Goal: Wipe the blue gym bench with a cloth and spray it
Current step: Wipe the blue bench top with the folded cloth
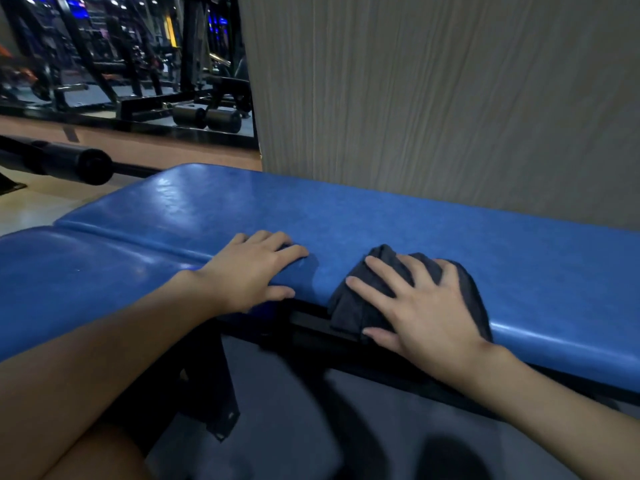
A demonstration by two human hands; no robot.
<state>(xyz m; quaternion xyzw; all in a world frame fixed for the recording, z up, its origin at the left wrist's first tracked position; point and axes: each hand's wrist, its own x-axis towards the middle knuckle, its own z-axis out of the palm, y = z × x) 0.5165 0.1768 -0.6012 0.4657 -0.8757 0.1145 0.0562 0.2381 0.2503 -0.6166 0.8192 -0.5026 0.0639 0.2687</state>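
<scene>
The blue gym bench (pixel 346 216) runs across the view, its long back pad on the right and a shorter seat pad at the left. A dark grey cloth (pixel 356 303) is draped over the near edge of the back pad. My right hand (pixel 422 306) presses flat on the cloth with fingers spread. My left hand (pixel 252 271) rests on the bare near edge of the pad just left of the cloth, fingers on top and thumb on the side. No spray bottle is in view.
A grey textured wall (pixel 450 98) stands right behind the bench. A black padded roller bar (pixel 69 161) sits at the left. A mirror (pixel 121 64) at the back left reflects gym machines. The bench's black frame (pixel 311 334) and dark floor lie below.
</scene>
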